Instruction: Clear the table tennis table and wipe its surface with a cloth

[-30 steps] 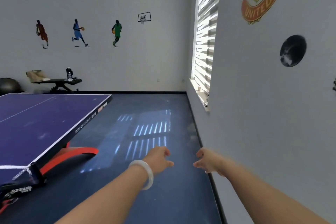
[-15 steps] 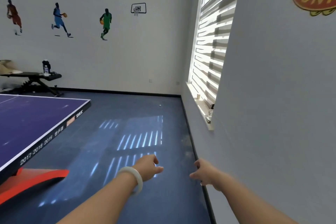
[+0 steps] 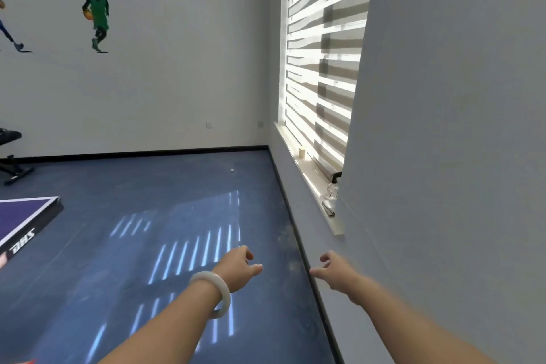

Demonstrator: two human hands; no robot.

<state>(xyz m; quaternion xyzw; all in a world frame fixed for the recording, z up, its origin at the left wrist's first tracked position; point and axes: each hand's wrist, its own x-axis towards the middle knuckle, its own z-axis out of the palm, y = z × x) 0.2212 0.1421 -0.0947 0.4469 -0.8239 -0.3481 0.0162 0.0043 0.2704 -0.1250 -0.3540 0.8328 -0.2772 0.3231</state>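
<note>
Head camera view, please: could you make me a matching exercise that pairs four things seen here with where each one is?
1 white ball
2 clear bottle
3 bracelet
4 table tennis table

A on the wrist of the left hand
B at the left edge of the view
C on the windowsill
D on the floor near the far wall

Pairs: 1-D, 2-C, 3-A, 4-B
</note>
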